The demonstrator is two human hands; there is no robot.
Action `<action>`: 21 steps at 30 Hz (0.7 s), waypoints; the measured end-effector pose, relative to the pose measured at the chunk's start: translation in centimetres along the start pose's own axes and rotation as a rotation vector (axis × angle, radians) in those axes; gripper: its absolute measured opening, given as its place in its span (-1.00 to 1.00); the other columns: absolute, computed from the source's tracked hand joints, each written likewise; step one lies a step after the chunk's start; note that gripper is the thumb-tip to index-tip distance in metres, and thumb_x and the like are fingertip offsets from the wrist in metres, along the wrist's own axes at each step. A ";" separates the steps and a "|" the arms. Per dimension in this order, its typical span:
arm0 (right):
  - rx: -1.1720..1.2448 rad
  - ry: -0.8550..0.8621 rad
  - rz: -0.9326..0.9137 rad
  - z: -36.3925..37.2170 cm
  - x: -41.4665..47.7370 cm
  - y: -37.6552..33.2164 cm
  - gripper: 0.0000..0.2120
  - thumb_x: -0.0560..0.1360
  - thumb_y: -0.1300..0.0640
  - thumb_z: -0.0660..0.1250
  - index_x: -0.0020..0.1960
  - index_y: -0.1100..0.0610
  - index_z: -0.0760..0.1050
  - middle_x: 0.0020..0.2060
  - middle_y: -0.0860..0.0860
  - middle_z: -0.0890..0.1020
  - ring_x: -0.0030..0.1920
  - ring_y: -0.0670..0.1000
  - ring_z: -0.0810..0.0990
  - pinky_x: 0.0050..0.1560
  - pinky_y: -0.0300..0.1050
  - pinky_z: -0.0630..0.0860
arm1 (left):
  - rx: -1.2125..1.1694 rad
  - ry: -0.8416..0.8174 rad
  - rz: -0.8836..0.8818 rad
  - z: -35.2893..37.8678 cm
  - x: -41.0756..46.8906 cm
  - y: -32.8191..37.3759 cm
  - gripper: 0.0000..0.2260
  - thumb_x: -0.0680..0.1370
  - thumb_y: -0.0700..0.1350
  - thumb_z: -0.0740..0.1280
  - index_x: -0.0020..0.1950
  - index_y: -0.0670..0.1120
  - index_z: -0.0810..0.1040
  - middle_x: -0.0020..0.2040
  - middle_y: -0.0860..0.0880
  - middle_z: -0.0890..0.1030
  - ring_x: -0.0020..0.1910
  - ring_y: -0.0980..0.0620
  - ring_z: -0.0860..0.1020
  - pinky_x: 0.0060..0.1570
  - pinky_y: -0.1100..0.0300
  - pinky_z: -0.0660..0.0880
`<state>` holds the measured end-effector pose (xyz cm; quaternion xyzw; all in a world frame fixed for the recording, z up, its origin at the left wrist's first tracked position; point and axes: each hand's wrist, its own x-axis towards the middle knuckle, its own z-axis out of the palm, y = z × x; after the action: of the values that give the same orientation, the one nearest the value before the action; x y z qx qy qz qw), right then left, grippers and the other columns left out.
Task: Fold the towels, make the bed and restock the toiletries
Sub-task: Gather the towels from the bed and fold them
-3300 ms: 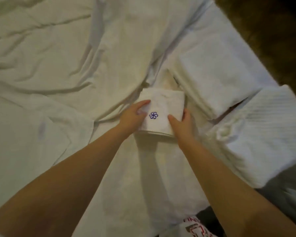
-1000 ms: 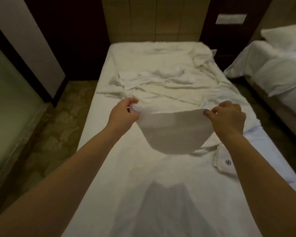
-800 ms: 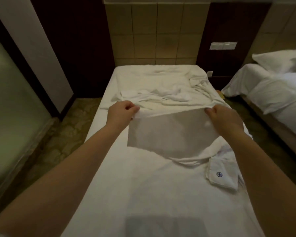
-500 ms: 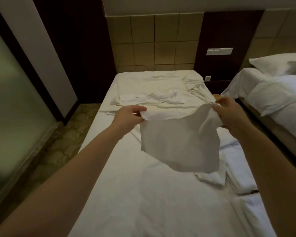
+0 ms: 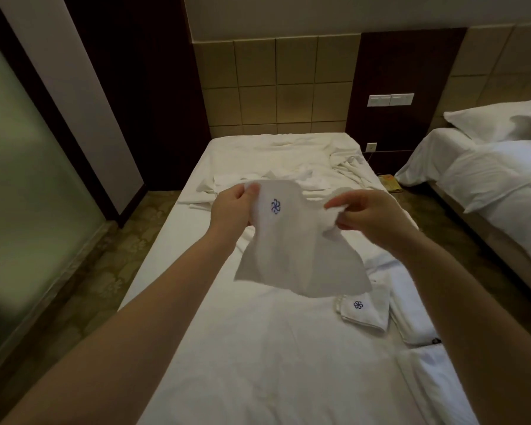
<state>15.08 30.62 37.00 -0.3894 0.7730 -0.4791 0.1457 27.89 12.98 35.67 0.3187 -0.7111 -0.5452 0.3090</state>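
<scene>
I have both hands raised over the bed (image 5: 258,363), each one gripping the small white towel (image 5: 301,256). The left hand (image 5: 232,207) pinches its upper left edge between thumb and curled fingers, just beside a blue pinwheel emblem (image 5: 275,206). The right hand (image 5: 371,216) bunches the opposite upper corner in curled fingers. The towel hangs in the air between them, its lower edge loose above the sheet.

The bed carries the rest. A folded towel (image 5: 364,311) with the same emblem lies on its right side, touching a larger folded white towel (image 5: 411,308) at the right edge. Rumpled linen (image 5: 288,173) is heaped near the head end. To the right stands a second bed (image 5: 503,185) with a pillow (image 5: 497,124) on it.
</scene>
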 end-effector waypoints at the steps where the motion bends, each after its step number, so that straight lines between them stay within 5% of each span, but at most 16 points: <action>1: -0.144 0.042 -0.110 0.7 -0.1 -0.3 -0.85 0.48 0.26 0.38 -0.07 0.04 0.64 -0.25 -0.10 0.65 -0.28 -0.17 0.60 -0.17 -0.40 0.50 | 0.020 -0.006 0.020 0.3 -0.2 0.1 -0.78 0.61 0.01 0.22 -0.16 -0.03 0.55 -0.12 -0.09 0.58 -0.06 -0.11 0.56 0.03 -0.14 0.56; 8: -0.585 0.310 -0.612 4.1 0.2 -2.0 -0.78 0.40 0.02 0.42 -0.16 0.18 0.67 -0.09 0.13 0.63 -0.04 0.20 0.53 -0.03 -0.05 0.30 | -0.047 -0.070 0.059 1.8 -2.5 0.8 -0.70 0.58 0.04 0.25 -0.06 -0.18 0.61 -0.01 -0.24 0.62 0.00 -0.22 0.58 0.08 -0.22 0.51; 14: -0.546 0.219 -0.458 6.0 0.9 -2.9 -0.58 0.54 -0.16 0.05 -0.08 0.10 0.55 -0.33 -0.08 0.51 -0.30 -0.03 0.41 0.05 -0.07 0.26 | -0.101 -0.155 0.043 1.5 -3.6 0.6 -0.74 0.62 0.08 0.17 -0.16 0.16 0.61 -0.10 0.15 0.64 0.05 0.10 0.58 0.22 0.05 0.48; 18: -0.539 0.282 -0.506 6.6 1.9 -2.9 -0.67 0.50 -0.06 0.23 -0.11 0.18 0.62 -0.31 0.06 0.66 -0.36 -0.01 0.45 -0.16 -0.19 0.28 | -0.081 -0.249 0.101 0.2 -3.0 0.0 -0.74 0.49 0.15 0.31 0.00 0.01 0.65 -0.03 0.06 0.67 0.07 0.05 0.59 0.20 0.02 0.49; 21: -0.504 0.246 -0.508 6.8 2.7 -3.2 -0.74 0.46 -0.05 0.40 -0.10 0.16 0.63 -0.35 -0.04 0.57 -0.35 -0.03 0.44 -0.32 -0.34 0.22 | -0.173 -0.240 0.047 -1.0 -2.0 -0.5 -0.86 0.58 -0.11 0.30 0.05 -0.07 0.63 0.05 -0.15 0.65 0.03 -0.06 0.60 0.18 -0.06 0.50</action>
<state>18.84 23.64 36.76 -0.5318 0.7572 -0.3380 -0.1720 29.95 13.85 35.17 0.2064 -0.7006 -0.6313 0.2607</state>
